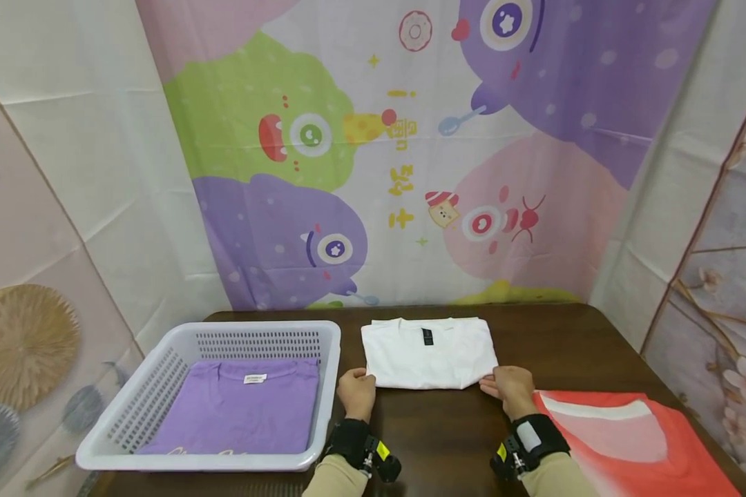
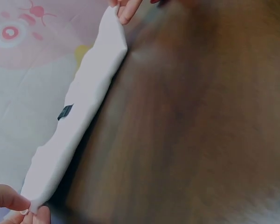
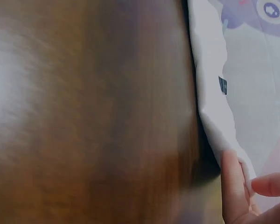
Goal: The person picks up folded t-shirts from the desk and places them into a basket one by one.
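Observation:
A folded white T-shirt [image 1: 432, 359] with a dark neck label lies toward the back of the brown table. My left hand [image 1: 356, 393] pinches its near left corner between thumb and fingers, as the left wrist view shows with the left hand [image 2: 14, 203] at the cloth's end. At the opposite near corner, my right hand [image 1: 511, 386] pinches the cloth; in the right wrist view the thumb and fingers of the right hand [image 3: 242, 191] close on its edge. The shirt's near edge runs fairly straight between both hands.
To the left stands a light grey plastic basket [image 1: 326, 386] holding a folded purple T-shirt [image 1: 242, 407]. A red and white garment [image 1: 634, 428] lies at the right edge of the table [image 1: 447, 442]. Behind hangs a cartoon-print curtain [image 1: 410, 269].

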`<state>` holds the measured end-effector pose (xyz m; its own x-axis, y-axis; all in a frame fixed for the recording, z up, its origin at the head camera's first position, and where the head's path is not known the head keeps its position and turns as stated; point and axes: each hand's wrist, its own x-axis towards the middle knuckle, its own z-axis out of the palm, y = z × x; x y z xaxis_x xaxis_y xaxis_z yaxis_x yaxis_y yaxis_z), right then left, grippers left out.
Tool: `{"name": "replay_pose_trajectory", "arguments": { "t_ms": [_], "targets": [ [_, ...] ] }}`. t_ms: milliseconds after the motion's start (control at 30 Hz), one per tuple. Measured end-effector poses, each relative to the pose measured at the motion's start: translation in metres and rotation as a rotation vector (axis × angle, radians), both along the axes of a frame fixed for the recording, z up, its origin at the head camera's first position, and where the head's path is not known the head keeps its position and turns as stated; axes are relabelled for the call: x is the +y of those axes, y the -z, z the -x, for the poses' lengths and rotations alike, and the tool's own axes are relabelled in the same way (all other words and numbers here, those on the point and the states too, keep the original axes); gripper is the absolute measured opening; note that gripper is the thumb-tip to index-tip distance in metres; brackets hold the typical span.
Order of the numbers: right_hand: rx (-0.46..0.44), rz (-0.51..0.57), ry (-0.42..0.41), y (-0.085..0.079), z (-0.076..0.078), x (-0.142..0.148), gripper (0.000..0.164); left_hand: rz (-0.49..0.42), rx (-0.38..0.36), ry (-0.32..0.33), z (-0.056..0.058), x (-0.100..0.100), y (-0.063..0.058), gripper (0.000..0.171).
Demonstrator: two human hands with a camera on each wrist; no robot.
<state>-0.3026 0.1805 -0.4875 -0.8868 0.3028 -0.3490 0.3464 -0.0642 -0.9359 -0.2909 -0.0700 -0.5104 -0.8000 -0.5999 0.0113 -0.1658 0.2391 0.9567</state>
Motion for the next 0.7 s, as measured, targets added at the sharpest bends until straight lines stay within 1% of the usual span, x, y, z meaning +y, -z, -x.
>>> {"name": "replay_pose_trajectory", "arguments": {
  "t_ms": [133, 267, 400, 467, 533, 633, 700],
  "targets": [
    [0.003, -0.014, -0.035, 0.003, -0.009, -0.002, 0.046, 0.003, 0.019, 0.022, -0.012, -0.005, 0.001, 0.021],
    [0.003, -0.032, -0.086, 0.005, -0.021, -0.001, 0.047, 0.0, 0.024, 0.06, -0.024, -0.008, 0.002, 0.023],
    [0.002, -0.004, -0.14, 0.005, -0.033, 0.002, 0.048, 0.024, -0.003, 0.08, -0.037, -0.009, 0.001, 0.023],
    [-0.006, 0.024, -0.166, 0.004, -0.037, 0.005, 0.055, 0.044, -0.018, 0.084, -0.044, -0.01, 0.0, 0.023],
    [-0.03, 0.038, -0.183, 0.003, -0.041, 0.007, 0.062, 0.058, -0.035, 0.081, -0.05, -0.01, -0.001, 0.022],
    [-0.069, 0.035, -0.197, 0.001, -0.047, 0.01, 0.064, 0.067, -0.04, 0.085, -0.059, -0.012, 0.0, 0.022],
    [-0.097, 0.018, -0.21, 0.001, -0.052, 0.011, 0.058, 0.049, -0.042, 0.097, -0.065, -0.014, -0.001, 0.022]
  ]
}}
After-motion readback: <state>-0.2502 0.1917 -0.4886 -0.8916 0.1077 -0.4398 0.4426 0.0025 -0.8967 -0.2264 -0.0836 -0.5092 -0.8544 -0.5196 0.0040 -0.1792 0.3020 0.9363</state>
